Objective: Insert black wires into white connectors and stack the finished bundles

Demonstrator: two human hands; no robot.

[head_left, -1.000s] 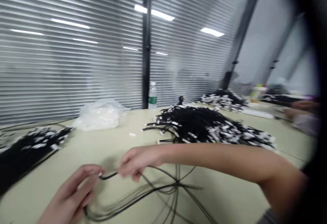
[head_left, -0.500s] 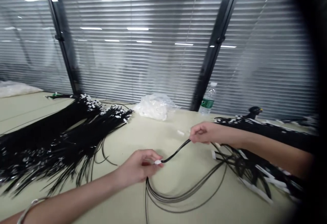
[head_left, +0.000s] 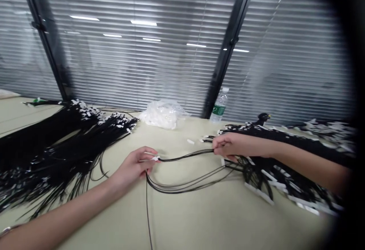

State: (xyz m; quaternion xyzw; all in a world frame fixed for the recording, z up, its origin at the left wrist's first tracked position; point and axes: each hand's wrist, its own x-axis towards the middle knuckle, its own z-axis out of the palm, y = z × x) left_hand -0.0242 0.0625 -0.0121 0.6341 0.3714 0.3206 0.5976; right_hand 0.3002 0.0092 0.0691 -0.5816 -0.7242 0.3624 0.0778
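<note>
Near the middle of the table my left hand (head_left: 139, 162) is closed in a pinch on a small white connector (head_left: 156, 158) with thin black cables (head_left: 185, 155) attached. These cables run right to my right hand (head_left: 225, 145), whose fingers are closed around them. A lower loop of cables (head_left: 173, 192) hangs from under my left hand and curves right toward a coiled bundle (head_left: 253, 178) with white ends. One strand drops toward the near table edge. Beyond the hands lies a loose white piece (head_left: 191, 141).
Two large piles of black cables with white ends lie at left (head_left: 57, 140) and right (head_left: 296, 147). Along the back stand a clear plastic bag (head_left: 164, 114) of white pieces and a water bottle (head_left: 219, 105). Behind the pale table (head_left: 199, 219) are window blinds (head_left: 137, 60).
The camera view has shifted, moving the table contents left in the picture. My left hand has risen away from the near edge, and the cable stretch between my hands is longer and more level.
</note>
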